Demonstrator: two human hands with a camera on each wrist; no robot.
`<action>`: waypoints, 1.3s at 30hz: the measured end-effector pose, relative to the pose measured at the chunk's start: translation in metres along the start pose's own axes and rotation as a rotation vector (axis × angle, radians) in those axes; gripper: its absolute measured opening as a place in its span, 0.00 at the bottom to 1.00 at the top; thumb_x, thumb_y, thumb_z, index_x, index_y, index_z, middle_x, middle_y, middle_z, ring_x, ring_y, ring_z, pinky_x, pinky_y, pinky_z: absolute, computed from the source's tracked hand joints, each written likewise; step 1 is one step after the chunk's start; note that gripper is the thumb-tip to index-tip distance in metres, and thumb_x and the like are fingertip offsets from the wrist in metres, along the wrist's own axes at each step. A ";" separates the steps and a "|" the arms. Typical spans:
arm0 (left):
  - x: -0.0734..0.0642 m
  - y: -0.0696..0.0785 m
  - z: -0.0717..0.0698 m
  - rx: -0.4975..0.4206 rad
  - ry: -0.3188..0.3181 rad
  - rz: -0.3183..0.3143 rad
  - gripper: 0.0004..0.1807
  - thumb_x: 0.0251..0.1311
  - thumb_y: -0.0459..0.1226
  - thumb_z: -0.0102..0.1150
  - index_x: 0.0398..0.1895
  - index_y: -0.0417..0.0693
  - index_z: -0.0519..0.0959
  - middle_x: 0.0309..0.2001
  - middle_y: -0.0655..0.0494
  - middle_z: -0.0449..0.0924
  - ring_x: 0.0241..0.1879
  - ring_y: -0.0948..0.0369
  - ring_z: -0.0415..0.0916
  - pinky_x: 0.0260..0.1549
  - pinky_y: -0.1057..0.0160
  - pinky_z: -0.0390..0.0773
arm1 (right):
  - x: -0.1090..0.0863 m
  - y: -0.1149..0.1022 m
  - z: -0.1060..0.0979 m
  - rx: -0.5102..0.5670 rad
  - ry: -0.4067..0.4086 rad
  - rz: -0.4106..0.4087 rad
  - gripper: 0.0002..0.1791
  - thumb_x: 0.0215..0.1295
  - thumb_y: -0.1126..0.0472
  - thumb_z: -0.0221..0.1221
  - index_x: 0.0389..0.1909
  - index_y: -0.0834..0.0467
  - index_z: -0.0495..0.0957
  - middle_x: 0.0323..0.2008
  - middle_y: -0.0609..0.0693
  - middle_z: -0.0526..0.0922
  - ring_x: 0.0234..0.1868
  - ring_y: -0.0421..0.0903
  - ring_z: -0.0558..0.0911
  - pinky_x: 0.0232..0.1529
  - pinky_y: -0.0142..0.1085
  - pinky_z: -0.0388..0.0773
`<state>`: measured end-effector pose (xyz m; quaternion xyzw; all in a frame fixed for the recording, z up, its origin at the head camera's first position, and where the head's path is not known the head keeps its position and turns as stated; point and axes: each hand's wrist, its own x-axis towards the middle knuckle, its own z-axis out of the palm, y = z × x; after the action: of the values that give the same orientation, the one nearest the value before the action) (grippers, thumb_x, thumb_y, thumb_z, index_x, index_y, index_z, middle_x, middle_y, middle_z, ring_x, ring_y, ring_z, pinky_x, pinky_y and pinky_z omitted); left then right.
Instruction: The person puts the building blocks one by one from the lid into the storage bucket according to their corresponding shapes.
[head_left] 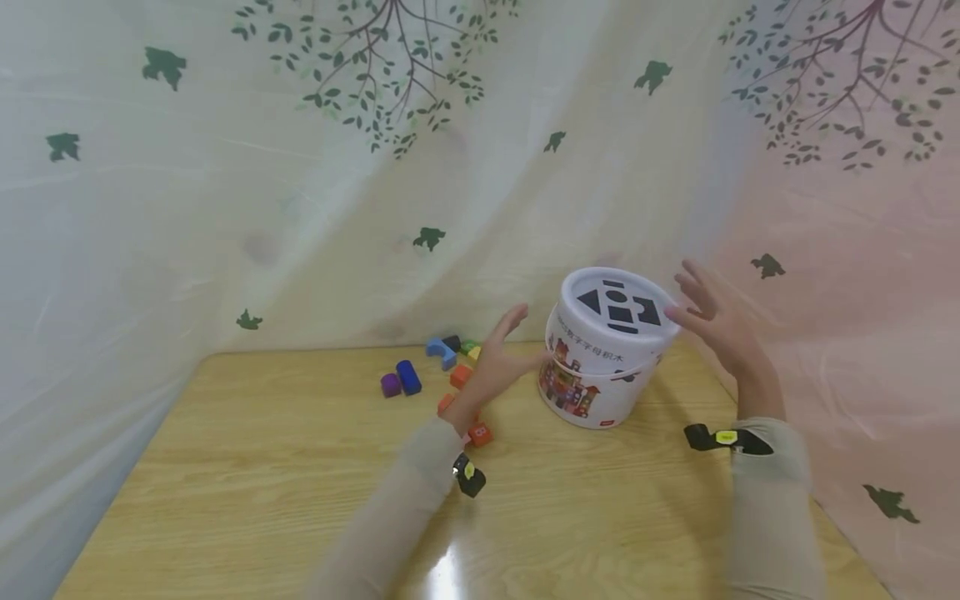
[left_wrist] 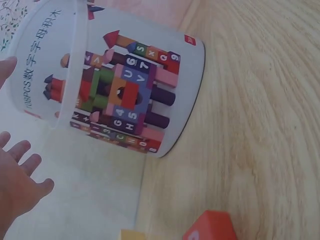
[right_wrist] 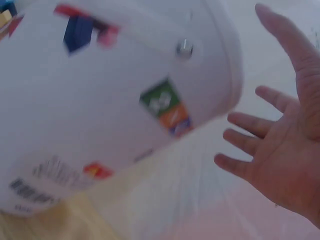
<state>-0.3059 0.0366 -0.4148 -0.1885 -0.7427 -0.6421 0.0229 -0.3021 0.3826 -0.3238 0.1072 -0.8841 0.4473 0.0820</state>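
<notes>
A white cylindrical bucket (head_left: 600,358) with printed block pictures stands on the table at the right. Its lid (head_left: 626,292) has dark shaped holes, and a thin handle lies around its side. On the bucket's left, my left hand (head_left: 495,362) is held up with fingers spread, its thumb toward the bucket wall. My right hand (head_left: 720,325) is raised at the right of the lid, fingers spread and thumb near the rim. In the right wrist view, the right hand (right_wrist: 280,135) shows its open palm beside the bucket (right_wrist: 125,100), holding nothing.
Orange blocks (head_left: 480,433) lie under and behind my left forearm. A blue cylinder (head_left: 408,377), a purple block (head_left: 391,384) and a light blue arch (head_left: 441,353) lie further left. A curtain with printed leaves (head_left: 337,225) hangs behind the wooden table (head_left: 285,475).
</notes>
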 end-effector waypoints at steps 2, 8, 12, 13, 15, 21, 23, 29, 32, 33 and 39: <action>0.002 -0.001 0.006 0.004 -0.004 -0.009 0.51 0.52 0.48 0.77 0.78 0.70 0.58 0.78 0.65 0.60 0.78 0.57 0.56 0.74 0.40 0.59 | -0.002 0.017 -0.003 0.042 -0.034 0.004 0.45 0.72 0.53 0.60 0.81 0.32 0.45 0.82 0.54 0.51 0.81 0.63 0.52 0.73 0.70 0.49; 0.006 -0.008 0.019 0.021 -0.034 -0.020 0.55 0.49 0.48 0.80 0.80 0.62 0.58 0.79 0.61 0.59 0.79 0.54 0.55 0.74 0.39 0.58 | -0.007 0.056 -0.001 0.173 -0.179 0.002 0.41 0.74 0.63 0.57 0.81 0.36 0.51 0.81 0.47 0.57 0.80 0.52 0.58 0.77 0.60 0.53; 0.008 -0.012 0.023 0.025 -0.045 0.017 0.53 0.49 0.47 0.80 0.78 0.61 0.61 0.78 0.62 0.61 0.78 0.55 0.57 0.74 0.40 0.59 | -0.010 0.067 0.003 0.213 -0.251 0.037 0.43 0.73 0.65 0.58 0.81 0.37 0.51 0.82 0.48 0.53 0.81 0.55 0.53 0.77 0.58 0.54; 0.008 -0.012 0.024 0.027 -0.048 0.024 0.52 0.50 0.46 0.80 0.78 0.63 0.61 0.78 0.63 0.61 0.78 0.55 0.57 0.74 0.40 0.59 | -0.011 0.069 0.004 0.222 -0.264 0.058 0.43 0.73 0.65 0.58 0.81 0.37 0.50 0.82 0.49 0.51 0.82 0.57 0.51 0.76 0.64 0.50; 0.009 -0.012 0.024 0.027 -0.054 0.037 0.50 0.51 0.46 0.79 0.77 0.65 0.62 0.78 0.64 0.62 0.78 0.56 0.57 0.73 0.40 0.60 | -0.011 0.072 0.005 0.245 -0.289 0.059 0.43 0.73 0.66 0.57 0.81 0.37 0.49 0.82 0.52 0.50 0.81 0.52 0.53 0.77 0.63 0.49; 0.010 -0.008 0.025 0.029 -0.051 0.050 0.49 0.53 0.47 0.78 0.77 0.70 0.62 0.78 0.64 0.61 0.78 0.54 0.58 0.73 0.39 0.60 | -0.003 0.074 0.013 0.304 -0.317 -0.093 0.43 0.71 0.74 0.54 0.82 0.49 0.50 0.80 0.54 0.55 0.73 0.35 0.67 0.65 0.27 0.68; 0.010 -0.007 0.023 0.038 -0.041 0.053 0.49 0.53 0.47 0.77 0.77 0.70 0.61 0.78 0.63 0.62 0.78 0.52 0.58 0.72 0.38 0.60 | -0.002 0.073 0.017 0.313 -0.323 -0.103 0.43 0.71 0.74 0.55 0.82 0.49 0.50 0.80 0.53 0.56 0.72 0.34 0.68 0.63 0.24 0.68; 0.008 -0.008 0.009 0.038 -0.001 0.050 0.48 0.53 0.45 0.78 0.76 0.65 0.63 0.77 0.61 0.64 0.77 0.52 0.60 0.72 0.37 0.60 | 0.003 0.064 0.035 0.314 -0.315 -0.091 0.43 0.71 0.72 0.55 0.82 0.47 0.51 0.80 0.54 0.56 0.71 0.34 0.69 0.64 0.26 0.67; 0.008 -0.010 -0.001 0.016 0.010 0.071 0.47 0.53 0.41 0.77 0.76 0.62 0.64 0.76 0.59 0.65 0.76 0.51 0.60 0.73 0.36 0.58 | 0.006 0.057 0.047 0.330 -0.293 -0.117 0.41 0.71 0.72 0.55 0.81 0.49 0.53 0.79 0.56 0.58 0.70 0.37 0.72 0.64 0.29 0.70; 0.008 -0.010 -0.005 0.015 0.013 0.073 0.47 0.53 0.41 0.77 0.76 0.62 0.64 0.76 0.59 0.65 0.76 0.51 0.60 0.73 0.36 0.57 | 0.006 0.054 0.051 0.327 -0.283 -0.125 0.41 0.71 0.72 0.56 0.81 0.50 0.53 0.79 0.55 0.60 0.69 0.38 0.73 0.63 0.30 0.71; 0.006 -0.013 -0.028 0.011 -0.010 0.044 0.47 0.53 0.43 0.77 0.76 0.69 0.64 0.76 0.62 0.65 0.76 0.53 0.59 0.73 0.34 0.54 | 0.006 0.036 0.070 0.327 -0.230 -0.108 0.41 0.69 0.69 0.60 0.79 0.47 0.58 0.77 0.56 0.63 0.65 0.40 0.75 0.60 0.33 0.74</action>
<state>-0.3212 0.0098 -0.4203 -0.2079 -0.7421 -0.6363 0.0345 -0.3211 0.3462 -0.3910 0.2169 -0.7962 0.5646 -0.0142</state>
